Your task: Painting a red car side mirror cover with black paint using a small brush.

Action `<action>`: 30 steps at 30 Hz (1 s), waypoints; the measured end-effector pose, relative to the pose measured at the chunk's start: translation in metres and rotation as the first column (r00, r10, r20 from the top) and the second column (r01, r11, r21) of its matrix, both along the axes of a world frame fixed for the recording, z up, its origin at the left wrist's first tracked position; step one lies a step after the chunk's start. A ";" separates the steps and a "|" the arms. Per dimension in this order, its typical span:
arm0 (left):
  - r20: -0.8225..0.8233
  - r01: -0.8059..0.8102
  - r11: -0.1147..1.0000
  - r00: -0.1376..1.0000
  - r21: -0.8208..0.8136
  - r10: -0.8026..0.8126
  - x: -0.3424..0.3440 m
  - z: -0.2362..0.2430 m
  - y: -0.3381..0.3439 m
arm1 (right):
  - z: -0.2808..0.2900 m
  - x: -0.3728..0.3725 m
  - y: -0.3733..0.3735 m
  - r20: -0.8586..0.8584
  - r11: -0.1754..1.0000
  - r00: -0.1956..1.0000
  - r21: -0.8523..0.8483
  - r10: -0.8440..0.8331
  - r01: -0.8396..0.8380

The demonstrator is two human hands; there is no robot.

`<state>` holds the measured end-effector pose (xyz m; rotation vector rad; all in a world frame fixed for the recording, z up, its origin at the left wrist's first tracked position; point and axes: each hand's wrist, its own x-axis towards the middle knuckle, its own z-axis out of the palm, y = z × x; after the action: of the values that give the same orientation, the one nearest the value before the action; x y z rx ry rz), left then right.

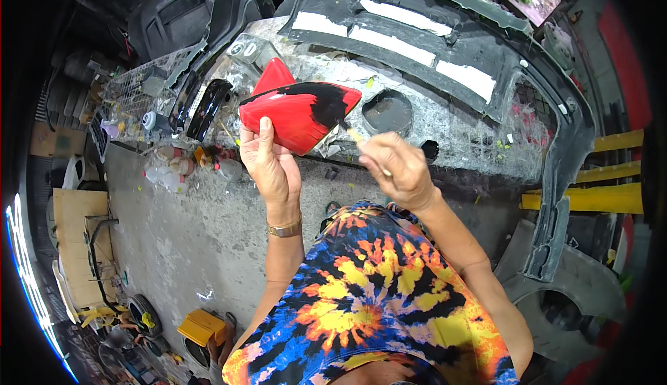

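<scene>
My left hand [271, 163] grips a glossy red curved shell [281, 121], thumb on its front face. Black paint covers a band along its top and a broad patch at its right. My right hand [396, 173] pinches a thin brush [354, 134] with a light handle, its dark tip against the black patch. Another red piece [274, 71] shows behind the shell, beside a grey metal can [246, 50]. A dark shallow tray [387, 111] lies to the right on the worn worktable [486, 156].
A large dark bumper-like panel [326, 10] with white strips arches over the table and down the right side. A black glossy part [208, 111] and plastic bottles [167, 166] are at left. Yellow bars [611, 197] stand right; a tyre [142, 315] and yellow bin [201, 326] are lower left.
</scene>
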<state>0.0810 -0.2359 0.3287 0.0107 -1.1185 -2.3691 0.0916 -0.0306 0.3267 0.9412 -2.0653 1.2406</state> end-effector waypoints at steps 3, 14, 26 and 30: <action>-0.008 0.003 1.000 1.000 0.002 -0.003 -0.002 0.001 -0.002 | 0.000 0.010 0.000 0.070 0.998 0.996 -0.048 0.050 -0.046; -0.014 0.033 0.999 0.999 -0.031 -0.034 0.002 -0.002 -0.003 | 0.010 -0.015 0.018 0.385 0.896 0.922 -0.400 -0.029 0.195; 0.008 -0.012 1.000 1.000 -0.004 0.012 0.004 0.001 0.004 | 0.013 0.011 -0.004 0.000 0.980 0.997 -0.180 0.081 -0.079; 0.013 -0.015 1.000 1.000 -0.013 0.015 0.005 0.001 0.001 | 0.019 0.001 0.004 -0.091 1.000 0.996 -0.017 0.020 -0.022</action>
<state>0.0857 -0.2344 0.3298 0.0305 -1.1360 -2.3523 0.0923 -0.0265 0.3461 0.9952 -1.9757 1.2022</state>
